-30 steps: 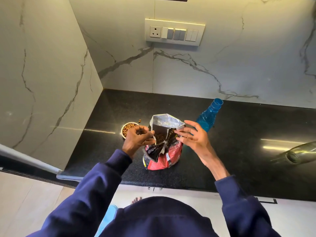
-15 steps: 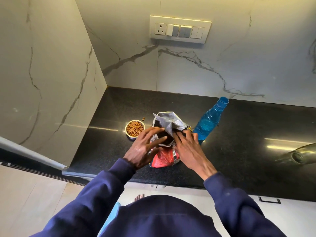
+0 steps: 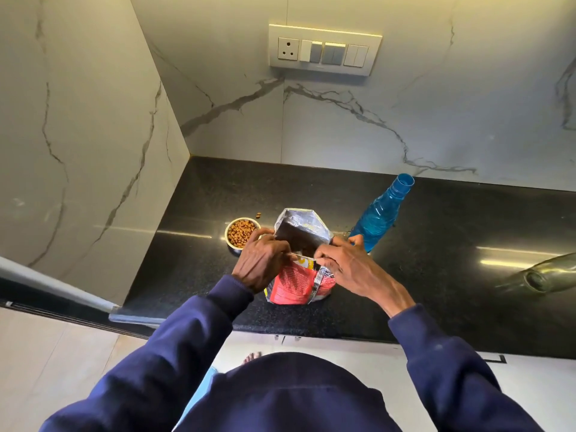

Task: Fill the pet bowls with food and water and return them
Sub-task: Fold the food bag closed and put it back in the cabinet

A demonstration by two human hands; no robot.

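Observation:
A red pet food bag (image 3: 296, 283) with a silver lining stands upright on the black counter (image 3: 436, 275), its mouth open. My left hand (image 3: 260, 261) pinches the near left edge of the bag's top. My right hand (image 3: 346, 265) grips the near right edge. A small steel bowl (image 3: 241, 233) heaped with brown kibble sits just left of the bag, partly behind my left hand. Two loose kibble pieces (image 3: 258, 215) lie behind the bowl. An uncapped blue plastic bottle (image 3: 381, 213) stands right of the bag.
Marble walls close off the counter at the left and back. A switch plate with a socket (image 3: 324, 49) hangs on the back wall. A glass bottle (image 3: 542, 275) lies at the right edge of the counter. The counter's front edge runs just below the bag.
Both hands have shifted along the bag's top and now hold its near edge folded down. The bag's mouth stands wider open toward the back.

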